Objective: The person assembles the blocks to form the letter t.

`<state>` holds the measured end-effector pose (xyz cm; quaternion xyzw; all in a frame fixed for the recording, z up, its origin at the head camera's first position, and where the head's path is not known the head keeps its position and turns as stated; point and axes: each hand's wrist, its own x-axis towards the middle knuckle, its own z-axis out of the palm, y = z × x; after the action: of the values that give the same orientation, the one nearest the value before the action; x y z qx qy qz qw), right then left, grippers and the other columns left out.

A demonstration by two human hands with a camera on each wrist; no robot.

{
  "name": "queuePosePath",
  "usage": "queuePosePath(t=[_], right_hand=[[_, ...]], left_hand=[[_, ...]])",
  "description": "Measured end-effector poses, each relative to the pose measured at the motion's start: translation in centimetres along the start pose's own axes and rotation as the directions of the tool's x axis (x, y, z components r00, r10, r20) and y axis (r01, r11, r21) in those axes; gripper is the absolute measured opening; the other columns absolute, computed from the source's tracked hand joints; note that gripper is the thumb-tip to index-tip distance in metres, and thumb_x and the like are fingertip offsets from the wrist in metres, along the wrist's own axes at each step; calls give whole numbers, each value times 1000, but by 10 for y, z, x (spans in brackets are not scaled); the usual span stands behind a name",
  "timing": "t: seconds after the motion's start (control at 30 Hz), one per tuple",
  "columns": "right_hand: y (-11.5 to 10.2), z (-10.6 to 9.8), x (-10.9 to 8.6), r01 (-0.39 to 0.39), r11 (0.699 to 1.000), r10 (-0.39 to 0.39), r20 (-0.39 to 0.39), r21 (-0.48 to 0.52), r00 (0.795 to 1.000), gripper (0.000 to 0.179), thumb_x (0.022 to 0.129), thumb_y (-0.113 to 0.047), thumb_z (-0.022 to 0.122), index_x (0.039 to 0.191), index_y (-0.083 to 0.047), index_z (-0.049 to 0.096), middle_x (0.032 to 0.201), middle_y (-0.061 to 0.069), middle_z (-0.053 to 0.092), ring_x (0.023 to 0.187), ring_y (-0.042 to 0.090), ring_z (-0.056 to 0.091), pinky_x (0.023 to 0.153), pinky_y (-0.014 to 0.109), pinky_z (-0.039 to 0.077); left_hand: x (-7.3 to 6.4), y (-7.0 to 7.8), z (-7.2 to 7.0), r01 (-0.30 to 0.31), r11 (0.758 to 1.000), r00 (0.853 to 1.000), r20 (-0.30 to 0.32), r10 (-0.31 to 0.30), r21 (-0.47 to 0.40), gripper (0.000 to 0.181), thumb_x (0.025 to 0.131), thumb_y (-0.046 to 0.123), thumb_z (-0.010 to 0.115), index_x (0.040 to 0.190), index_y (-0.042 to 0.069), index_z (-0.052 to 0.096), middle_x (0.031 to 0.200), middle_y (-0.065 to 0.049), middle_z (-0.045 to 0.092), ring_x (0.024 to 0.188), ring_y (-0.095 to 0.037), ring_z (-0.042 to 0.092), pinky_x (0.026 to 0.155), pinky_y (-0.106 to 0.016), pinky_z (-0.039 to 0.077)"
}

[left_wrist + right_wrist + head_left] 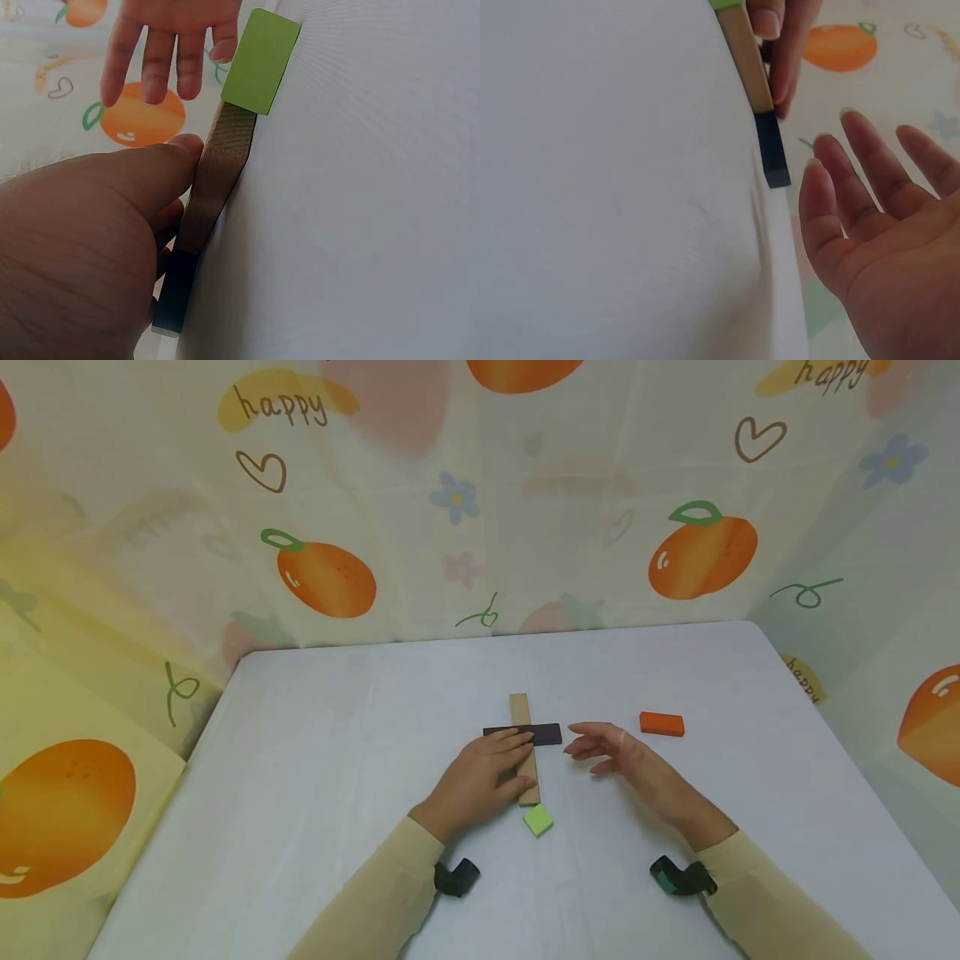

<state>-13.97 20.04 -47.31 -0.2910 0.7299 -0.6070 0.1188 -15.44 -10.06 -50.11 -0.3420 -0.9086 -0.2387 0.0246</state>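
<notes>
A black block point(547, 734) lies crosswise on the white table, with a plain wooden strip point(519, 708) showing beyond it and more bare wood point(529, 792) on the near side. Whether that wood is one piece or two is hidden. My left hand point(480, 772) rests over these blocks, fingertips on the black one and thumb against the near wood. By the near wooden end sits a light green block point(537, 820), set at an angle. My right hand point(637, 768) hovers just right of the black block, fingers relaxed and holding nothing.
An orange-red block point(662, 724) lies beyond the right hand. The white table point(337, 760) ends at a patterned cloth backdrop point(420, 577). A dark device point(457, 877) is strapped at the left wrist, another point(682, 877) at the right.
</notes>
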Motion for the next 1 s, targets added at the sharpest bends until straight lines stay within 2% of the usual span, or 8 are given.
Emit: queuePosePath(t=[0.17, 0.3, 0.43, 0.77, 0.9, 1.0], right_hand=[[-3, -10, 2, 23, 1000, -23, -39, -6, 999, 68, 120, -47, 19, 162, -1, 45, 141, 26, 59, 130, 46, 56, 105, 45, 52], [-2, -20, 2, 50, 999, -51, -70, -16, 996, 64, 120, -47, 21, 163, -9, 48, 142, 28, 58, 131, 43, 55, 105, 42, 51], [-1, -31, 1, 81, 997, -79, -118, 15, 990, 62, 120, -46, 22, 161, -8, 49, 141, 31, 58, 132, 40, 55, 104, 39, 50], [8, -51, -6, 158, 979, -113, -306, 129, 945, 58, 120, -43, 33, 155, -3, 57, 135, 25, 64, 127, 33, 59, 103, 37, 50], [13, -57, -10, 179, 971, -116, -340, 161, 933, 58, 121, -39, 34, 154, 4, 54, 134, 26, 64, 125, 30, 62, 103, 36, 54], [16, -63, -13, 166, 977, -109, -362, 133, 926, 57, 121, -36, 33, 156, 5, 52, 135, 26, 62, 126, 30, 61, 105, 34, 53]], left_hand=[[0, 1, -2, 11, 1000, 1000, 13, -11, 7, 58, 108, 40, 72, 153, 5, 63, 161, -3, 54, 154, -21, 43, 127, -41, 32], [-1, 2, -2, 12, 1000, 1000, 14, -13, 9, 58, 108, 41, 72, 153, 5, 63, 162, -3, 54, 154, -21, 42, 127, -41, 32], [-1, 1, -2, 9, 1000, 1000, 13, -9, 7, 58, 108, 41, 71, 153, 5, 63, 162, -3, 54, 154, -21, 42, 127, -40, 31], [-2, 1, -1, -3, 1000, 1000, 2, 3, 6, 57, 108, 39, 72, 152, 4, 64, 161, -5, 55, 154, -22, 44, 126, -41, 32], [-1, 1, -1, -1, 1000, 1000, 3, 1, 4, 57, 108, 40, 72, 152, 4, 63, 161, -5, 54, 154, -22, 44, 127, -41, 32], [-1, 1, -1, 0, 1000, 1000, 6, 0, 6, 57, 108, 40, 71, 152, 4, 63, 161, -4, 54, 154, -22, 43, 127, -41, 32]])
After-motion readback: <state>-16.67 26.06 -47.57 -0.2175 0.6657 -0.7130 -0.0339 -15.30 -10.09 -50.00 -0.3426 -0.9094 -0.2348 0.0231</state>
